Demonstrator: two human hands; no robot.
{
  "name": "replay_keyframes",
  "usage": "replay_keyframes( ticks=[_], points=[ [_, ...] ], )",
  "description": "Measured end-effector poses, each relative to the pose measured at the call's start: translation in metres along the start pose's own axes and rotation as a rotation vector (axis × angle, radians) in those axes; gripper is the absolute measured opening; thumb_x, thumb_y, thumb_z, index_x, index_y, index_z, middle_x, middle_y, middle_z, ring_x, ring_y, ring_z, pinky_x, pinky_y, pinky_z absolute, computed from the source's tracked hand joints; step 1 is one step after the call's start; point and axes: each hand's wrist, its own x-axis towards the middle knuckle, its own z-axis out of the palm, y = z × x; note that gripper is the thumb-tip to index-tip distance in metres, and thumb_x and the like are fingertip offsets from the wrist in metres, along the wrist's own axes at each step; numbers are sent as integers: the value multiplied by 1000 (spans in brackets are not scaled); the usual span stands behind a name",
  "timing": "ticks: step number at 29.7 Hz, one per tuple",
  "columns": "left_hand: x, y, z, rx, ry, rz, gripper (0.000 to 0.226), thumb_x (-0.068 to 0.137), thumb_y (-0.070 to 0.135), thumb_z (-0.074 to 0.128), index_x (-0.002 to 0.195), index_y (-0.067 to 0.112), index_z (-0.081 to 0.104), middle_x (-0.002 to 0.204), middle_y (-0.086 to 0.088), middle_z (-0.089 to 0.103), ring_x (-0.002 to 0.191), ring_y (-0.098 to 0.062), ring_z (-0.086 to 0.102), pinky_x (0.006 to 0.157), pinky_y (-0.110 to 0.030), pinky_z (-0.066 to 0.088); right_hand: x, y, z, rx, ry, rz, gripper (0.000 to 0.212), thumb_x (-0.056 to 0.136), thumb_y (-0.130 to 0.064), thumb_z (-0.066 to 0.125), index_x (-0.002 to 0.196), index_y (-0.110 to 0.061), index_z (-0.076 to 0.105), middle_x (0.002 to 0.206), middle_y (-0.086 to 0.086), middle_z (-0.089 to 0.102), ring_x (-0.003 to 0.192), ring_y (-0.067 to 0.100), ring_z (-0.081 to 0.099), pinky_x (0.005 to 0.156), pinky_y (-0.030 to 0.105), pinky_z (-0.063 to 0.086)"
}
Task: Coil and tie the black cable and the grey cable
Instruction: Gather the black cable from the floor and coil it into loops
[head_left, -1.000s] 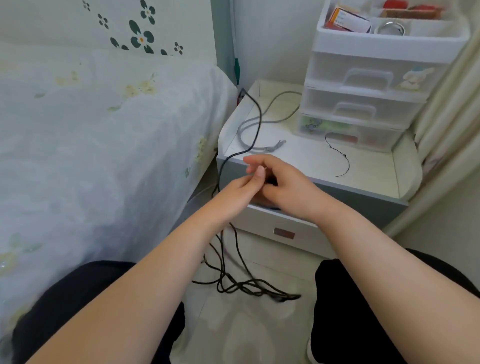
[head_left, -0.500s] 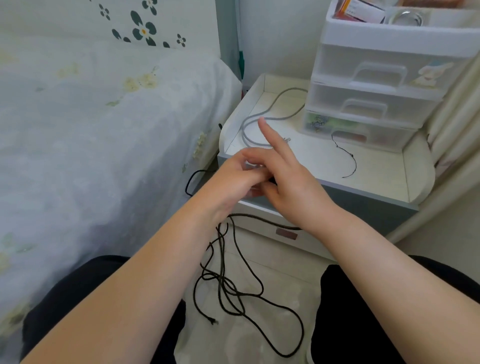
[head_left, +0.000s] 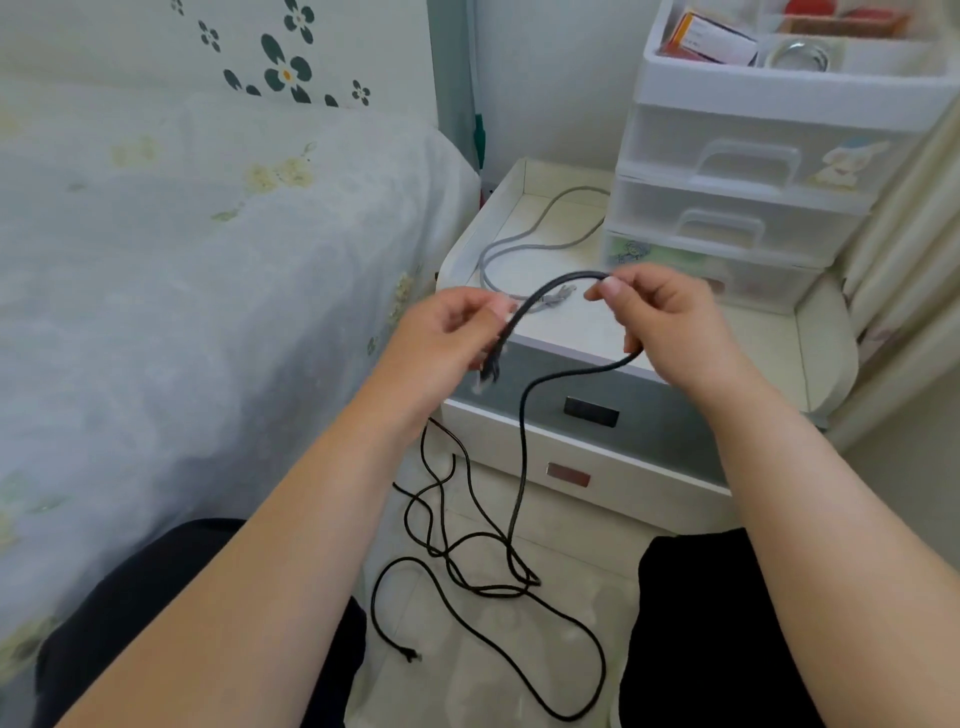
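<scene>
Pinching black cable (head_left: 524, 467) | left hand (head_left: 447, 338), right hand (head_left: 670, 327) | grey cable (head_left: 519, 249) on nightstand (head_left: 810, 358)

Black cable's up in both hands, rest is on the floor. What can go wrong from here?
1. The slack of the black cable lies in crossed loops on the floor; pulling it up as is may tighten a knot.
2. The left hand pinches close to the plug end, so that grip could slip as the right hand draws more in.
3. The grey cable lies just behind on the nightstand and could get snagged.
</scene>
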Motion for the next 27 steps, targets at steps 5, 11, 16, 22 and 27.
replay_keyframes(
  ticks=[5, 11, 16, 22, 27],
  points=[
    [-8, -6, 13, -155, -213, -124, 42, 101, 43, 31, 93, 15, 61, 60, 7, 47, 50, -12, 50, 58, -25, 49, -7, 5, 28, -147, -138, -57, 12, 93, -24, 57, 87, -25, 67, 74, -10, 64, 70, 11, 54, 69, 27, 44],
    [1, 6, 0, -893, -249, -232, 35, 102, 31, 33, 75, 16, 49, 46, 9, 31, 32, -3, 25, 36, -17, 19, -23, 8, 81, 116, 145, -21, 15, 101, -26, 36, 112, -20, 43, 72, -7, 47, 57, 2, 47, 54, 23, 50],
    [19, 9, -25, -1064, -13, -128, 32, 102, 22, 29, 88, 10, 56, 52, 6, 37, 34, -5, 25, 35, -17, 18, -41, 14, 119, 75, -328, 327, 38, 99, -25, 41, 134, -18, 28, 79, 6, 51, 48, 13, 55, 67, 47, 58],
    [28, 13, -50, -801, 369, 45, 34, 105, 27, 30, 92, 11, 57, 49, 8, 32, 38, -5, 21, 37, -18, 19, -53, 12, 116, -468, -387, 76, 30, 98, -35, 41, 121, -17, 38, 75, -3, 57, 70, 24, 61, 65, 40, 51],
    [25, 10, -75, -800, 592, 51, 34, 105, 27, 32, 87, 11, 56, 49, 8, 37, 40, -6, 28, 38, -19, 23, -60, 12, 113, -785, -239, -250, 24, 99, -17, 40, 122, -13, 45, 97, 6, 62, 59, 26, 49, 47, 32, 35]
  ],
)
